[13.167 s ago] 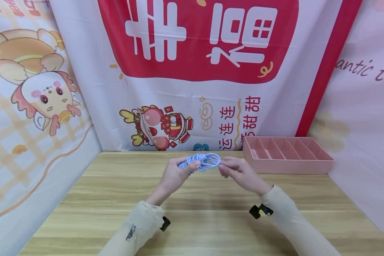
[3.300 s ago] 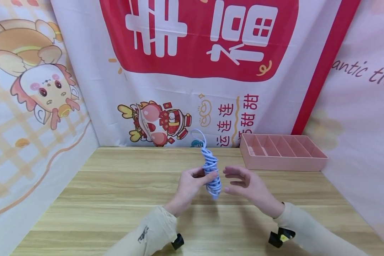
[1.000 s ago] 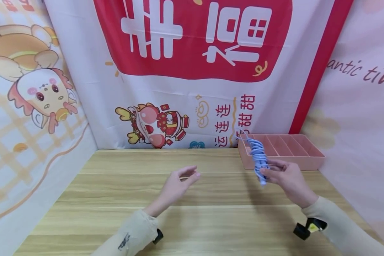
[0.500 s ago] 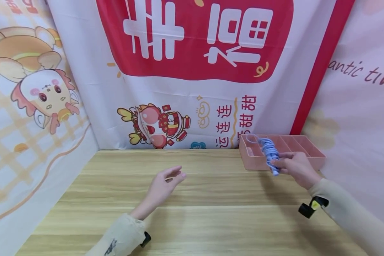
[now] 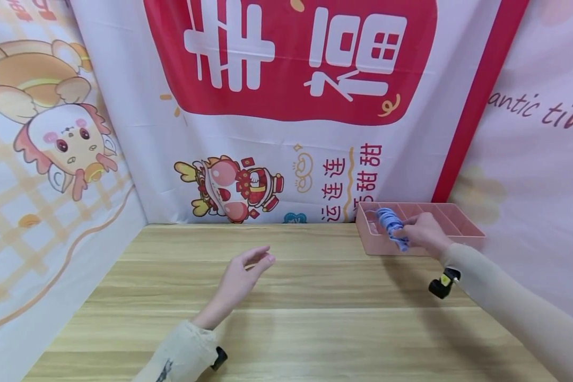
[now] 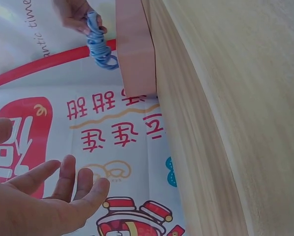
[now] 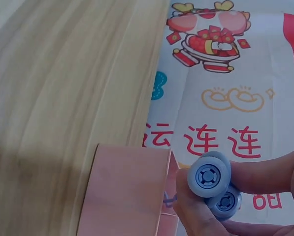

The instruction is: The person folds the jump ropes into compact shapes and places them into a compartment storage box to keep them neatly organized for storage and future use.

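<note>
A light-blue jump rope [image 5: 387, 220], its cord wound round the handles, is tilted over the leftmost part of the pink divided box [image 5: 465, 245]. My right hand [image 5: 425, 231] pinches it near the handle end between thumb and fingers. Two round handle ends [image 7: 208, 176] point toward the camera in the right wrist view, just beside the box's open side. Past the box rim, the far cord loop is partly hidden. Over the wooden table my left hand [image 5: 241, 276] hovers, fingers loosely bent, holding nothing; in the left wrist view its fingers are spread.
The box stands at the table's back right, near the printed back cloth [image 5: 286, 127] and the right wall cloth [image 5: 544, 175]. Thin dividers split it into several compartments. The wooden table [image 5: 296, 329] reaches toward the viewer.
Earlier my left hand held the jump rope; my right hand has since taken it and carried it right, then forward and down over the box. My left hand has drawn back left.
</note>
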`<state>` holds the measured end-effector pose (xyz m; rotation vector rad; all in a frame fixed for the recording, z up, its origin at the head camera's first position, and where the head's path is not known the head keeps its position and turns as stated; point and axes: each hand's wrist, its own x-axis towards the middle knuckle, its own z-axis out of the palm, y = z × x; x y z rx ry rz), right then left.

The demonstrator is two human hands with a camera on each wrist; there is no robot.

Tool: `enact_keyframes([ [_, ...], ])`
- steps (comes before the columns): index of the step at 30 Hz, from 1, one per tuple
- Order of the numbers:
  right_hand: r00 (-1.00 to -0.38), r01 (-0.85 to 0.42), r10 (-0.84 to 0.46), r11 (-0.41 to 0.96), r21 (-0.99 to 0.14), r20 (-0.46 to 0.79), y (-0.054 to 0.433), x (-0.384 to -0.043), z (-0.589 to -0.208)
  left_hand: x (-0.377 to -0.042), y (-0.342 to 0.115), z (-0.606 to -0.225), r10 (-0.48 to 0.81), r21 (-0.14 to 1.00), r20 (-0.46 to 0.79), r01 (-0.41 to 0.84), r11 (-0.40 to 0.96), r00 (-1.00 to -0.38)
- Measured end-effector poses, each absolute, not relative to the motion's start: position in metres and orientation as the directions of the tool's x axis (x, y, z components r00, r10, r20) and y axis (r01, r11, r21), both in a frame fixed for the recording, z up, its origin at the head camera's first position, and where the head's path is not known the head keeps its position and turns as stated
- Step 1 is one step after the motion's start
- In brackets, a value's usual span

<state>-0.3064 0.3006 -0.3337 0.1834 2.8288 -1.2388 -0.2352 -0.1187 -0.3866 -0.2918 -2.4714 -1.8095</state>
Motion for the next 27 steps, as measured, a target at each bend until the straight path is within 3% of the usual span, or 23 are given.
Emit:
enact_keyframes([
  [16,-0.996,0.066,0.09,0.728,-0.682,0.0,0.29,-0.348,-0.337,-0.23,-0.12,-0.383,0.107,0.944,0.15,0.175,0.279,-0.983],
  [27,-0.997,-0.052,-0.012,0.802,-0.596,0.071,0.285,-0.366,-0.337,-0.23,-0.119,-0.384,0.121,0.933,0.141,0.173,0.315,-0.983],
])
